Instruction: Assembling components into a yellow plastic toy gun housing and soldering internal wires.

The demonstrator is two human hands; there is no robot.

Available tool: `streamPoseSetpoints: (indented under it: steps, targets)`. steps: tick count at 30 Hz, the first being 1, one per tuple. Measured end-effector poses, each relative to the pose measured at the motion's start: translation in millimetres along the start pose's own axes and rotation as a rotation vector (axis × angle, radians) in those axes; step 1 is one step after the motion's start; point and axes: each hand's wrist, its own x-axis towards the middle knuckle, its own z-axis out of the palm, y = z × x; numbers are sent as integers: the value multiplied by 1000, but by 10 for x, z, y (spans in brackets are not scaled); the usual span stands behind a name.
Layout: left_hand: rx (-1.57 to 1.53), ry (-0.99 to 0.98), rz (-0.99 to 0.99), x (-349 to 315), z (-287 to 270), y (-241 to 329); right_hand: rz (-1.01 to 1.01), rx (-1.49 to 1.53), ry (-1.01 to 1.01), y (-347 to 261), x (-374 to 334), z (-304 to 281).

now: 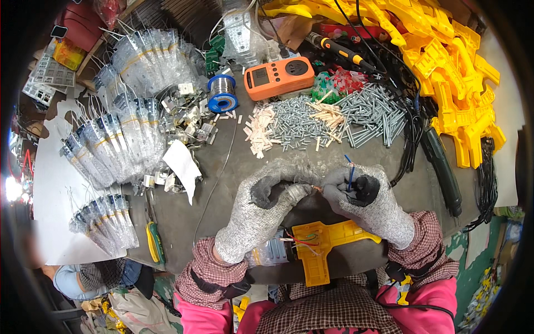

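My gloved left hand (267, 197) and gloved right hand (361, 192) meet tip to tip above the near part of the table. Between their pinched fingertips shows a small copper-coloured wire end (317, 188). A blue wire (351, 173) sticks up from my right hand's grip. Just below them lies a yellow plastic handle-shaped housing (328, 242), inner side up, with thin red and green wires (303, 239) in its left part. At its left end, partly under my left wrist, is a plastic-wrapped strip (270, 254).
Screws (300, 122) and pale small sticks (260, 131) lie in heaps ahead, behind them an orange meter (278, 77). Beside it stands a solder spool (222, 93). Wrapped strips (111, 147) fill the left. Yellow housings (450, 83) pile up at right, near a black electric screwdriver (442, 170).
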Motion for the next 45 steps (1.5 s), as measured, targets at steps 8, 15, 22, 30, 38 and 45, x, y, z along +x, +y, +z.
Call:
streamPoseSetpoints:
  steps: [8,15,22,30,38,45]
  targets:
    - [112,-16,159,-26,21,-76,-139,-235,33,49,18,-33]
    - [143,34,192,72,-62,-178,-297,-349,-62,56,80,-93]
    - [-172,-16,4,65,-36,-95,-380,-290,-161,-56,64,-32]
    - [-192,-35,-19,104,-118,-145,-374,-204,67,19,102,-69]
    - [-235,-142,-56,105,-142,-149,-206,-60,55,-140,-14,-14]
    - [-359,-173,-143,71,-70,-72,-355,-184,151,-35,42,15]
